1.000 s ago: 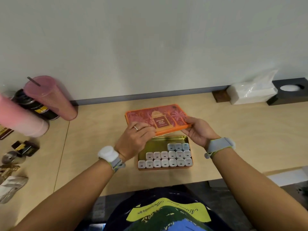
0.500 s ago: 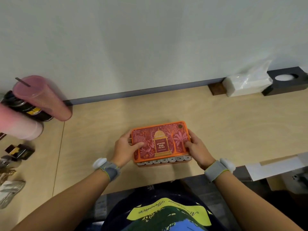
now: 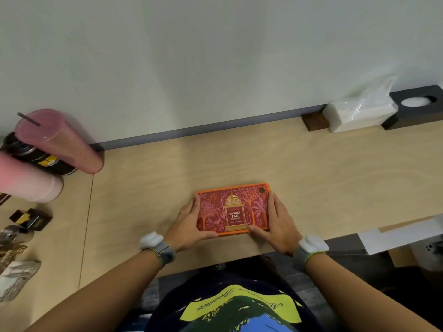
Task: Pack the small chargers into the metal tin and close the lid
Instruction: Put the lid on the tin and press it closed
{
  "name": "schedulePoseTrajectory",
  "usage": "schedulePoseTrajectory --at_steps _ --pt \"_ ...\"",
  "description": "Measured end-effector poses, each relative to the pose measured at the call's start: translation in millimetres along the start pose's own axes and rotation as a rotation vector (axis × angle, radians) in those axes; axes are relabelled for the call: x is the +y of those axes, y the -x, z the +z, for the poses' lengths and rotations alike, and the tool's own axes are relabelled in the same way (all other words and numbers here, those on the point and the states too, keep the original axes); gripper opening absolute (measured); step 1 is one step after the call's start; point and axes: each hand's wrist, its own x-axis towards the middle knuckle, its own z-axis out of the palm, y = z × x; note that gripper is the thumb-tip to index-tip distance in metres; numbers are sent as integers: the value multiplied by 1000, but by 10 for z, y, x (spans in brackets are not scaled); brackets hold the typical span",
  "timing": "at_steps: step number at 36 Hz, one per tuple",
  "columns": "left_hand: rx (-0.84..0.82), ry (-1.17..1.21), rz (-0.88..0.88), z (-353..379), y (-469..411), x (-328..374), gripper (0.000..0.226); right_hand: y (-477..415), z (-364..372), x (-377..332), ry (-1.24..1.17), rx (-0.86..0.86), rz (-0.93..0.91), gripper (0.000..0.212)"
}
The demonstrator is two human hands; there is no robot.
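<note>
Tin (image 3: pixel 233 209) lay flat near the desk (image 3: pixel 335 178) front edge, lid on, long axis 9-to-3, label upright toward the person. Left hand (image 3: pixel 189 224) and right hand (image 3: pixel 279 221) cupped its short ends, thumbs pressed on the near rim. Bare wood at 12 and 3; tumblers (image 3: pixel 60 142) far at 10.

I see an office-style desk: a pale wooden desktop (image 3: pixel 311 164) against a plain wall (image 3: pixel 215 56), with pink tumblers (image 3: pixel 60 142) at left and a tissue pack (image 3: pixel 359 113) at right.
</note>
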Motion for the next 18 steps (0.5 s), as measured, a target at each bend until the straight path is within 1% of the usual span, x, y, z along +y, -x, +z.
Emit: schedulePoseTrajectory --at_steps 2,4,7,10,13,16,18 --pt "0 -35 22 1 9 -35 136 -5 34 51 99 38 -41 118" --pt "2 -40 30 -7 7 -37 134 -48 34 97 124 45 -54 118" --pt "-5 -33 52 -3 1 -25 137 -94 31 168 130 11 -66 117" --pt "-22 -45 84 12 -17 -50 140 -97 44 203 198 26 -82 114" --pt "-12 -41 94 16 -49 -76 137 -124 31 184 267 44 -84 111" --pt "49 40 96 -14 -97 -75 125 -222 23 140 265 65 -47 111" --pt "149 101 95 -7 -109 -51 107 -300 8 98 240 69 -8 111"
